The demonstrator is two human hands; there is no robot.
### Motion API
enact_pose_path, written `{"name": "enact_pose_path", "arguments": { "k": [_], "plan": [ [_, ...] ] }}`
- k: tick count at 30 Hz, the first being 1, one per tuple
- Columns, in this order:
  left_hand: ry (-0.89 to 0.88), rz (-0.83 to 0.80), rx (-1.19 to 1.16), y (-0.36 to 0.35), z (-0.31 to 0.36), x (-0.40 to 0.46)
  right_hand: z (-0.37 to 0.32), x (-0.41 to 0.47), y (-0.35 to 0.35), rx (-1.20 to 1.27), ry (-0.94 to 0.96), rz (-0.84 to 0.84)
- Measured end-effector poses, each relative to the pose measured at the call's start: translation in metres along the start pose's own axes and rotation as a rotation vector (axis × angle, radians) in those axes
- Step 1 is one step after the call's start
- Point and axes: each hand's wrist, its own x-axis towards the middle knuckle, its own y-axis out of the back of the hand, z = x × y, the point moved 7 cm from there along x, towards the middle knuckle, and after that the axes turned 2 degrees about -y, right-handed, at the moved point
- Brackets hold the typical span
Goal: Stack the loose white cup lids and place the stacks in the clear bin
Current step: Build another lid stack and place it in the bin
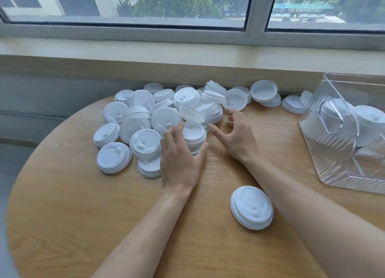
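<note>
Round wood-grain table (83,215) sitting against wall under window (145,7). Loose white plastic lids (145,121) heaping at far edge. Left hand (181,163) spreading fingers round small lid stack (193,136), contact unclear. Right hand (235,136) hovering beside it, fingers apart, loosely curled, holding nothing. Short stack (252,208) lying in open room nr front edge. Ribbed clear bin (343,163) at right edge, holding lids. No writing legible.

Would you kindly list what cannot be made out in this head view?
- Bin: right side cut off by the frame edge; ribbed walls blur the lids inside, so no count.
- Stack between the left hand and right hand: the left hand hides its lower part.
- Pile: overlapping lids hide those beneath.
</note>
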Motion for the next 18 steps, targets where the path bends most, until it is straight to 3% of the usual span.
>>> {"name": "enact_pose_path", "arguments": {
  "k": [9,18],
  "plan": [
    [-0.035,-0.001,0.083,-0.004,0.001,0.001,0.002,0.028,-0.019,-0.043,-0.032,-0.009],
    [-0.081,-0.022,0.03,-0.006,0.004,-0.001,0.006,0.007,-0.003,0.079,-0.051,0.024]
  ]
}}
